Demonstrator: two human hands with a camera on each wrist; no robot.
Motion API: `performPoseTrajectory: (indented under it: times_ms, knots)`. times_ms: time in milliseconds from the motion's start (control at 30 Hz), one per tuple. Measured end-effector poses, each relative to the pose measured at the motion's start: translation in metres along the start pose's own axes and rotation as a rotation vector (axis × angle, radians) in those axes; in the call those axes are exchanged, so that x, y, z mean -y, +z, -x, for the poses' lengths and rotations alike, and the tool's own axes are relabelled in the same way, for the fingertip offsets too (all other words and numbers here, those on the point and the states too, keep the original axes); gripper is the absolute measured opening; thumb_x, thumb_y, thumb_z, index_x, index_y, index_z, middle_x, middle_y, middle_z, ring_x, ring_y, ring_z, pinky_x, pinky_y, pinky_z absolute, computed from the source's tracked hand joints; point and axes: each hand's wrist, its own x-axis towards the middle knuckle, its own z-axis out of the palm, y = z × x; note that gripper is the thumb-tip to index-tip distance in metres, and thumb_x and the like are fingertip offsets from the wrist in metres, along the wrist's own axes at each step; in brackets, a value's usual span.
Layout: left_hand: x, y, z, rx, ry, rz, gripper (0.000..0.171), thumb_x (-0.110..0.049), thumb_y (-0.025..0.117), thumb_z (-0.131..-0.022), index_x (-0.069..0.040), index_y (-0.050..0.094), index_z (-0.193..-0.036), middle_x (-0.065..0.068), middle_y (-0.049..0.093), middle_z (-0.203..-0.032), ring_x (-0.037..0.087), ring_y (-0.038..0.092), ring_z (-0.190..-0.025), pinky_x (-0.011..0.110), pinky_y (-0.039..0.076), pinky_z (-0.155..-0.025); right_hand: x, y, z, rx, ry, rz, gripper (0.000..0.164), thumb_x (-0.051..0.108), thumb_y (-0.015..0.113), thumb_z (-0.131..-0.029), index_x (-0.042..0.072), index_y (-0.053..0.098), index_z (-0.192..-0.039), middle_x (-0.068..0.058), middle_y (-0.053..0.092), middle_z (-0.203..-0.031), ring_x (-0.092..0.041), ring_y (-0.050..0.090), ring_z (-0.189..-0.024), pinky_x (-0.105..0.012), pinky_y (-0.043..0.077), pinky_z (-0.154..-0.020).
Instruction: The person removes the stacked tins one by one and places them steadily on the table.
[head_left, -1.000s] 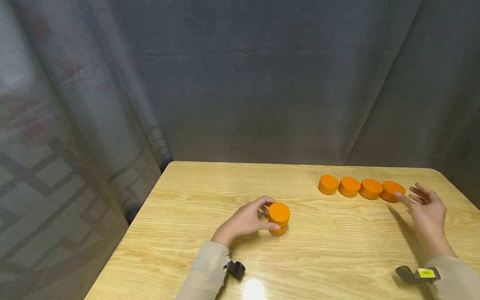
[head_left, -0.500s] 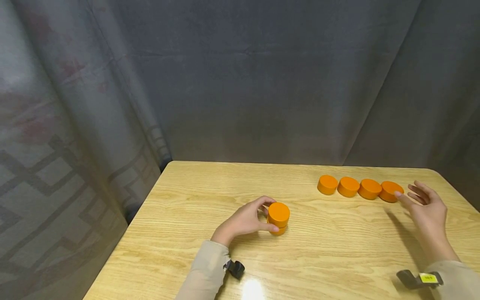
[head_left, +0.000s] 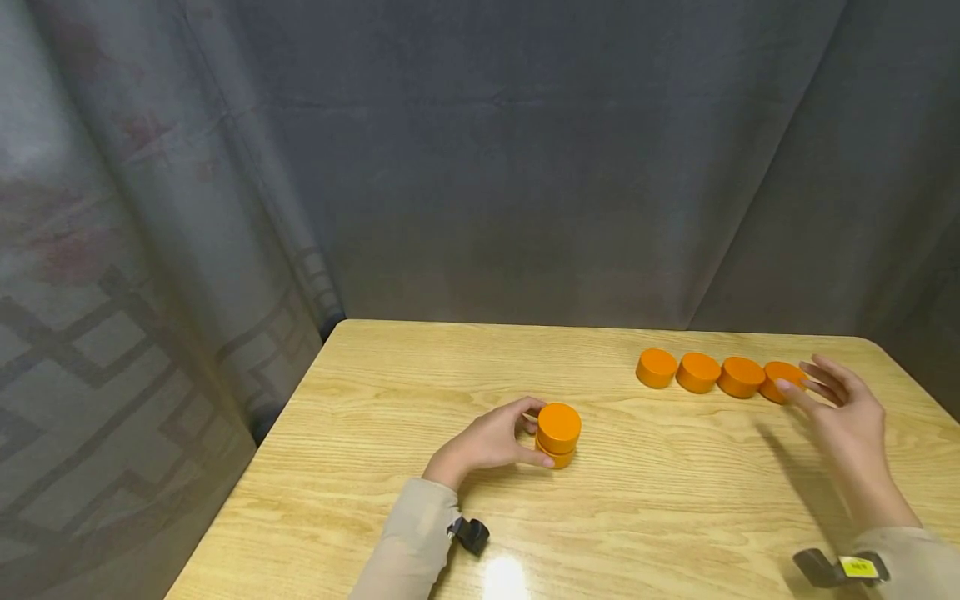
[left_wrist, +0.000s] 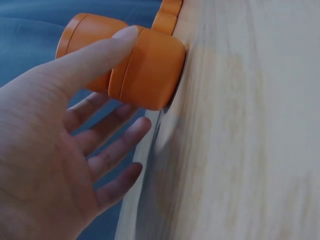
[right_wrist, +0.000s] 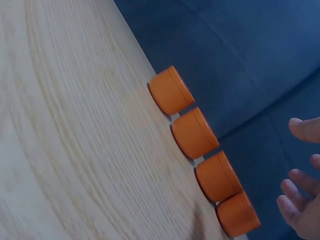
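Two orange round tins stand stacked mid-table, an upper tin (head_left: 558, 427) on a lower tin (head_left: 563, 460). My left hand (head_left: 487, 439) holds this stack from its left side. In the left wrist view its thumb (left_wrist: 95, 57) lies across the tins near the seam between them, while index and middle fingertips are partly hidden behind. The other fingers spread below. My right hand (head_left: 851, 421) hovers with parted fingers at the right-end tin (head_left: 777, 372) of a row, overlapping it in the head view. In the right wrist view that hand (right_wrist: 310, 220) appears apart from the tins.
Several orange tins make up the row, with another tin (head_left: 656, 368) at its left end, near the far edge of the wooden table (head_left: 420, 367). A grey curtain (head_left: 487, 183) hangs behind the table and along its left side.
My right hand has moved left and slightly away from me, over the end tin. My left thumb has slid a little lower along the stack. The tins stay where they were.
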Motion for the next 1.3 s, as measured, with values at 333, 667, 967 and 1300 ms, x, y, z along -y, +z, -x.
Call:
performPoseTrajectory:
  times_ms: [333,667,967,1300]
  knots:
    - [0.002,0.002,-0.001,0.011,-0.021,-0.004,0.063,-0.035,0.085,-0.078,-0.025,0.056,-0.133,-0.012,0.062,-0.122,0.005,0.06,-0.109,0.038,0.046,-0.099,0.009,0.008,0.011,0.059,-0.052,-0.046,0.055,0.008,0.074,-0.089,0.033,0.054,-0.134,0.033,0.058,-0.103,0.013,0.051,-0.094,-0.001,0.042,-0.073]
    - [0.002,0.003,0.0,0.014,-0.023,-0.018,0.06,-0.035,0.084,-0.08,-0.022,0.057,-0.132,-0.013,0.063,-0.116,0.005,0.059,-0.105,0.033,0.046,-0.096,0.019,0.023,0.023,0.125,-0.157,-0.098,0.051,-0.002,0.071,-0.089,0.036,0.058,-0.121,0.029,0.062,-0.106,0.013,0.058,-0.093,-0.002,0.043,-0.076]
    - [0.003,0.003,0.0,0.009,-0.016,-0.041,0.059,-0.036,0.084,-0.08,-0.022,0.058,-0.131,-0.014,0.062,-0.113,0.004,0.058,-0.103,0.031,0.047,-0.095,0.03,0.039,0.032,0.146,-0.207,0.044,0.054,0.001,0.071,-0.09,0.036,0.054,-0.128,0.032,0.058,-0.11,0.016,0.054,-0.097,-0.001,0.039,-0.079]
    - [0.001,0.002,0.0,0.006,-0.026,-0.031,0.057,-0.036,0.084,-0.08,-0.022,0.059,-0.13,-0.015,0.062,-0.112,0.004,0.058,-0.103,0.032,0.046,-0.097,0.04,0.062,0.04,0.211,-0.276,0.061,0.055,0.002,0.071,-0.091,0.024,0.053,-0.137,0.027,0.058,-0.116,0.011,0.054,-0.101,-0.004,0.041,-0.083]
